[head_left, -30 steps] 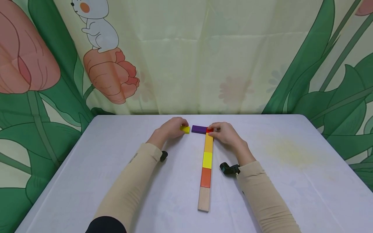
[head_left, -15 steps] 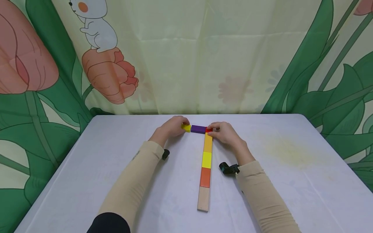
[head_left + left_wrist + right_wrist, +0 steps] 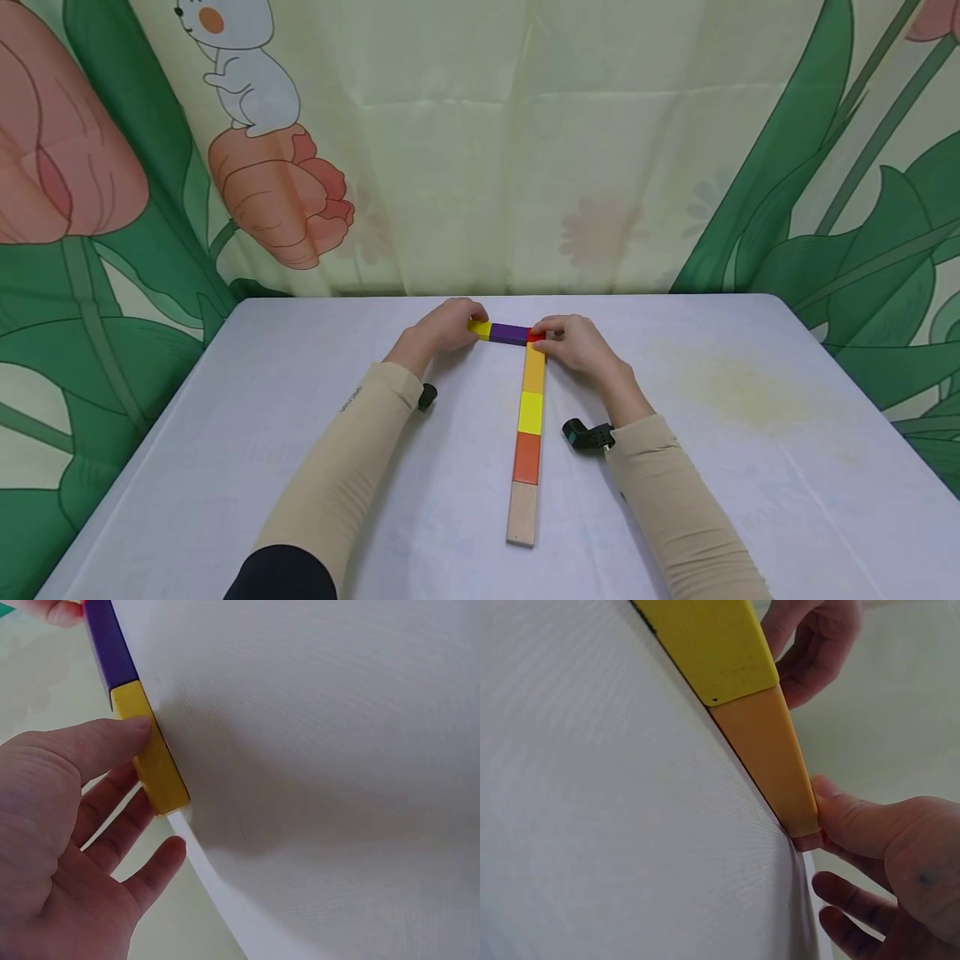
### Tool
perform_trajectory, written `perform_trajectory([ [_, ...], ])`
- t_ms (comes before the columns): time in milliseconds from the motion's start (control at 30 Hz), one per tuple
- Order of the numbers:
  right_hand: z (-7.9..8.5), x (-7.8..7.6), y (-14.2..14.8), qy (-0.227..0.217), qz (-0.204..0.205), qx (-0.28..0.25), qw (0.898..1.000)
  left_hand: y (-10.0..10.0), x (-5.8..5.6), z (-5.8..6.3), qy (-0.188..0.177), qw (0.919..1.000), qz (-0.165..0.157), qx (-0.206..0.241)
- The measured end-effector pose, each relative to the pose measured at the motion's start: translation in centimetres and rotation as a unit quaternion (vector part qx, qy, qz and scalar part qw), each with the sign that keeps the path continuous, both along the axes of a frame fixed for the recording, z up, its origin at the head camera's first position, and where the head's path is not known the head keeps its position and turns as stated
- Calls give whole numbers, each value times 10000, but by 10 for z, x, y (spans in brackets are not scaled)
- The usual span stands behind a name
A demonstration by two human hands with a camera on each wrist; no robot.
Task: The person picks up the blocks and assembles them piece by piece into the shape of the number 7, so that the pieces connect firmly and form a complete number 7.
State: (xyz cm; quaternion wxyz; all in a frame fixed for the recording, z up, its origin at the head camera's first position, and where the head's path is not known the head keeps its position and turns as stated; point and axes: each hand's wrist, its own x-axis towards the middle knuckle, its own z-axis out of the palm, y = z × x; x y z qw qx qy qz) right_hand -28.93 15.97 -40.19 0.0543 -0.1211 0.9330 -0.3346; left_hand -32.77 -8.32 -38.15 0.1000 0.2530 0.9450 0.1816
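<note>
My left hand (image 3: 447, 325) pinches a yellow wooden block (image 3: 163, 776) at the table's far side, thumb on one face and fingers behind. That block's end meets a purple block (image 3: 508, 334). At the purple block's right end, my right hand (image 3: 582, 343) holds a small red block (image 3: 536, 336) between thumb and fingers, largely covering it. From this corner a straight row runs toward me: a light orange block (image 3: 533, 368), a second yellow block (image 3: 530, 413), a red-orange block (image 3: 527, 458) and a plain wood block (image 3: 522, 514).
A white cloth covers the table (image 3: 750, 467), with a faint yellowish stain on the right. Behind its far edge hangs a printed curtain (image 3: 465, 167) with plants and a rabbit. Dark wrist cameras (image 3: 588, 435) sit at both sleeves.
My left hand has moved slightly right, bringing the yellow block up against the purple block's left end and closing the gap. The right hand stays at the red block.
</note>
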Motion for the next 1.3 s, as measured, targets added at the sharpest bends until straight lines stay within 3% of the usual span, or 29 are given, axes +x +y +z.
perform_trajectory([
  [267,0,-2,0,205,88,38,9997,1,2,4,52,10000,-30,25],
  [800,1,-1,0,25,-10,25,10000,1,-1,1,26,10000,-59,-13],
  [1300,0,1,-1,-9,-56,38,10000,0,4,-1,13,10000,15,21],
])
